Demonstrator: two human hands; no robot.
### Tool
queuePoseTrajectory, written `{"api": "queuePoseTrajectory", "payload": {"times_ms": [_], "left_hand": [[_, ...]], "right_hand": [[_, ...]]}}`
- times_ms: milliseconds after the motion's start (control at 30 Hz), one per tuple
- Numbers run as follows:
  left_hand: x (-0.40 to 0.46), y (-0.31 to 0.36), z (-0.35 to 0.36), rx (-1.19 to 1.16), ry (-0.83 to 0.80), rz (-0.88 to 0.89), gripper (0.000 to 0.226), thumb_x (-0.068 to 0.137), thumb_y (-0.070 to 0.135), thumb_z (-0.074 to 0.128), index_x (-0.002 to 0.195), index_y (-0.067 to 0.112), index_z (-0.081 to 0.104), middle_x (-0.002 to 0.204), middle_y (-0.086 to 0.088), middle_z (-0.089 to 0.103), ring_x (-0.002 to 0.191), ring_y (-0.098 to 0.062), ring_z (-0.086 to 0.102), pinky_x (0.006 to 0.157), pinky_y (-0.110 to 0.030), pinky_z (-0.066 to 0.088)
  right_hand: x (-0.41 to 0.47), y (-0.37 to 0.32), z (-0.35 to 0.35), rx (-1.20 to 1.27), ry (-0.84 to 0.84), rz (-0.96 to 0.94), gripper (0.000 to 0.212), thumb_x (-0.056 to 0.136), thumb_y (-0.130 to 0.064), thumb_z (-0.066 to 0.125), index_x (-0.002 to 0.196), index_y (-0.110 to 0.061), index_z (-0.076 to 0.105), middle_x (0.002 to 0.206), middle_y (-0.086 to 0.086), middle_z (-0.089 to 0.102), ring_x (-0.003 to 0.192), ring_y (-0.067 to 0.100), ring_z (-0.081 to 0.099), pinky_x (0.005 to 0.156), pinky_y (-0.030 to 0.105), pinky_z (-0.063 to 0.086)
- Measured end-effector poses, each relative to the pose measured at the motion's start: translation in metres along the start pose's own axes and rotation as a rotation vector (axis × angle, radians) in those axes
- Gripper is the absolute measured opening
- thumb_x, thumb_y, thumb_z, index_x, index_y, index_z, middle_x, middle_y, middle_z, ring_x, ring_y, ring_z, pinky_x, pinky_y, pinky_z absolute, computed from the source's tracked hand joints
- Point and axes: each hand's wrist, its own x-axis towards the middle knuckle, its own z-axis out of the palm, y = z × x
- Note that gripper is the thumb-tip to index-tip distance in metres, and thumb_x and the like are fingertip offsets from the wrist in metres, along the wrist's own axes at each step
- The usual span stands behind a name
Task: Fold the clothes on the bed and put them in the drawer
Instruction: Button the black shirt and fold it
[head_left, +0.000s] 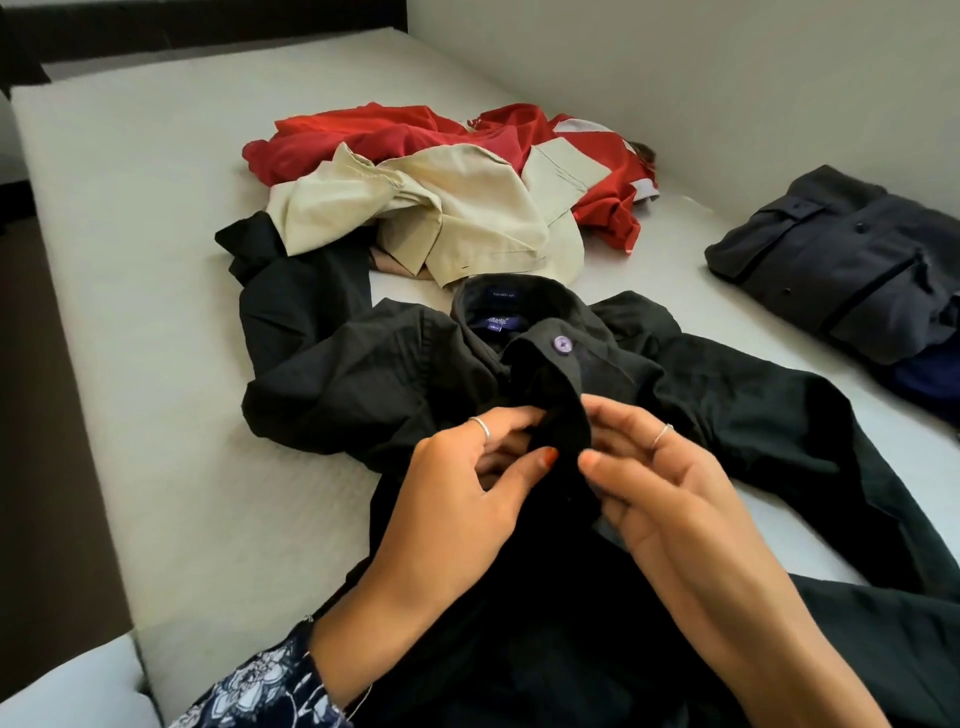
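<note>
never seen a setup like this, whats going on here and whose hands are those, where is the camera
There is no machine here. A person wears one camera on the head, looking forward and down, so you see that person's own hands. The left hand and the right hand both pinch the front edge of a black shirt spread on the bed, just below its purple button. Behind it lie a crumpled beige garment and a red garment, unfolded. At the right sits a folded dark grey shirt.
</note>
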Motion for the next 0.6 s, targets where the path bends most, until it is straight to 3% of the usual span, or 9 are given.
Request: {"api": "queuePoseTrajectory", "payload": {"times_ms": [133, 233, 400, 500, 600], "left_hand": [[0.0, -0.001, 0.006, -0.022, 0.01, -0.046, 0.025, 0.085, 0.013, 0.069, 0.097, 0.035, 0.066, 0.09, 0.016, 0.073, 0.087, 0.001, 0.068, 0.078, -0.012, 0.051], [-0.002, -0.003, 0.01, -0.066, 0.044, -0.068, 0.016, 0.086, 0.014, 0.069, 0.096, 0.025, 0.071, 0.088, 0.01, 0.074, 0.086, -0.003, 0.069, 0.077, -0.016, 0.053], [-0.001, -0.002, 0.01, -0.065, 0.069, -0.031, 0.008, 0.086, 0.014, 0.069, 0.091, 0.02, 0.071, 0.084, 0.007, 0.073, 0.081, -0.005, 0.069, 0.074, -0.018, 0.053], [-0.002, 0.003, 0.009, -0.009, 0.075, 0.046, 0.008, 0.087, 0.012, 0.067, 0.091, 0.019, 0.071, 0.082, 0.008, 0.073, 0.079, -0.004, 0.069, 0.072, -0.018, 0.054], [0.012, 0.019, 0.006, 0.076, 0.163, 0.222, 0.01, 0.088, 0.012, 0.066, 0.093, 0.019, 0.07, 0.081, 0.01, 0.072, 0.077, 0.001, 0.067, 0.07, -0.013, 0.051]], "right_hand": [[-0.009, 0.001, -0.011, -0.139, -0.131, -0.059, 0.047, 0.079, -0.001, 0.064, 0.122, -0.017, 0.059, 0.115, -0.002, 0.07, 0.112, 0.011, 0.064, 0.092, 0.021, 0.05], [-0.011, 0.006, -0.011, -0.324, -0.077, -0.168, 0.041, 0.082, 0.008, 0.065, 0.113, -0.019, 0.062, 0.109, -0.005, 0.07, 0.105, 0.006, 0.066, 0.085, 0.017, 0.052], [-0.012, 0.017, -0.016, -0.589, 0.068, -0.267, 0.009, 0.087, -0.015, 0.067, 0.085, -0.023, 0.07, 0.087, -0.005, 0.07, 0.081, 0.009, 0.069, 0.072, 0.027, 0.056], [-0.012, 0.014, -0.014, -0.607, -0.008, -0.244, 0.012, 0.093, -0.024, 0.061, 0.082, -0.022, 0.066, 0.071, -0.006, 0.068, 0.065, 0.003, 0.063, 0.059, 0.021, 0.047], [0.001, -0.003, 0.002, -0.626, -0.025, -0.42, 0.014, 0.093, -0.024, 0.055, 0.08, -0.02, 0.059, 0.068, -0.007, 0.059, 0.062, 0.002, 0.049, 0.061, 0.016, 0.039]]}}
